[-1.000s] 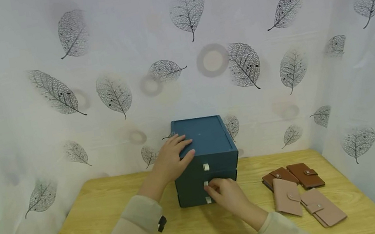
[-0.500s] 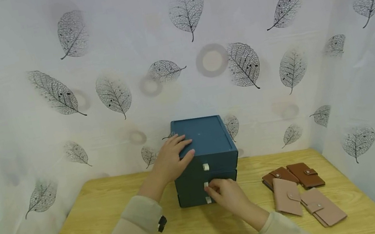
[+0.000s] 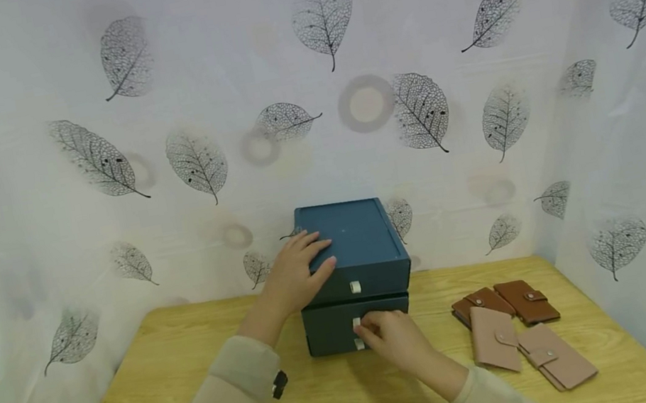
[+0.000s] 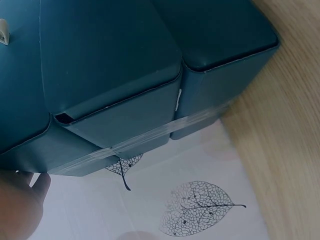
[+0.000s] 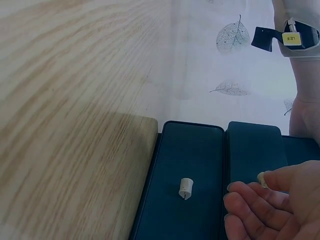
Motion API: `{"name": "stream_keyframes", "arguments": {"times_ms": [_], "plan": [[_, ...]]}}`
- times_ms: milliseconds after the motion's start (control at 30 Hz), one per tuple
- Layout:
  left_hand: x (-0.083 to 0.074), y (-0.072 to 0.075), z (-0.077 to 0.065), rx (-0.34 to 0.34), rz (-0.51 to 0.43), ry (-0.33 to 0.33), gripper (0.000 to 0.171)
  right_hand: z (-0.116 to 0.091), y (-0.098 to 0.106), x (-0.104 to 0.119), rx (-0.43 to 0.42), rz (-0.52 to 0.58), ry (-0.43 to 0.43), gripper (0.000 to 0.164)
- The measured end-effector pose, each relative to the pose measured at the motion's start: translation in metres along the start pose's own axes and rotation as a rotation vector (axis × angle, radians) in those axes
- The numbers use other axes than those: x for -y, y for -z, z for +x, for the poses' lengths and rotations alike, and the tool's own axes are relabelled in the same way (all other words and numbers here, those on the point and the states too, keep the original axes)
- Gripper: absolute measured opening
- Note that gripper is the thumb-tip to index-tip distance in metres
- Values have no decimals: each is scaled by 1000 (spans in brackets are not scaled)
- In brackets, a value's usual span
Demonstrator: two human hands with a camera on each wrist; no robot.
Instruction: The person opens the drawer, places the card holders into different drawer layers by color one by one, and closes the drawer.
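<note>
A dark blue drawer box [image 3: 350,229] with three stacked drawers stands at the back middle of the table. My left hand [image 3: 292,277] rests on its top left edge, fingers spread and fairly straight. With thumb and index finger, my right hand [image 3: 401,340] pinches the small whitish pull tab [image 5: 261,179] of the middle drawer [image 3: 327,327]. In the left wrist view that drawer [image 4: 110,55] juts out a little past those on either side. The top drawer's tab [image 3: 355,287] and the bottom drawer's tab [image 5: 185,188] are untouched.
Right of the box lie two brown snap wallets [image 3: 490,303] and two pink ones [image 3: 560,358], partly overlapping. A leaf-patterned white curtain [image 3: 319,180] hangs behind and at both sides of the wooden table [image 3: 184,370].
The middle drawer has slid slightly out toward me, with my right hand moving a little down and closer along with its tab. My left hand has stayed in place.
</note>
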State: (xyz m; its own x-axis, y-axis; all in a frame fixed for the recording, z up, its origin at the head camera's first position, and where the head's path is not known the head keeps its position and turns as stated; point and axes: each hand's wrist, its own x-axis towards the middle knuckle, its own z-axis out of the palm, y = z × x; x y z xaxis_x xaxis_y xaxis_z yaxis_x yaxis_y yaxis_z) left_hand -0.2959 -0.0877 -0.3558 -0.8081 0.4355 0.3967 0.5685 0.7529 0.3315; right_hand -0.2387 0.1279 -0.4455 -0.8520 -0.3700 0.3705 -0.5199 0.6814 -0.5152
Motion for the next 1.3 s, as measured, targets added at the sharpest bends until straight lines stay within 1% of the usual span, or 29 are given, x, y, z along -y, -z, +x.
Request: {"name": "stream_keyframes", "arguments": {"times_ms": [200,367,667,767,1167,1300], "plan": [[-2,1,0,6,4,6,54,-4,3,3,34,-5,6,23],[-3,2,0,6,-2,8,54,-7,5,5,47,-11,16,22],[-3,1,0,9,4,17,54,-13,9,11,34,-65,46,22],[-4,2,0,9,3,21,54,-15,9,12,32,-74,49,21],[-2,0,1,14,24,29,54,-23,13,19,55,-81,58,26],[-3,0,0,2,21,15,53,-25,14,21,58,-99,60,28]]}}
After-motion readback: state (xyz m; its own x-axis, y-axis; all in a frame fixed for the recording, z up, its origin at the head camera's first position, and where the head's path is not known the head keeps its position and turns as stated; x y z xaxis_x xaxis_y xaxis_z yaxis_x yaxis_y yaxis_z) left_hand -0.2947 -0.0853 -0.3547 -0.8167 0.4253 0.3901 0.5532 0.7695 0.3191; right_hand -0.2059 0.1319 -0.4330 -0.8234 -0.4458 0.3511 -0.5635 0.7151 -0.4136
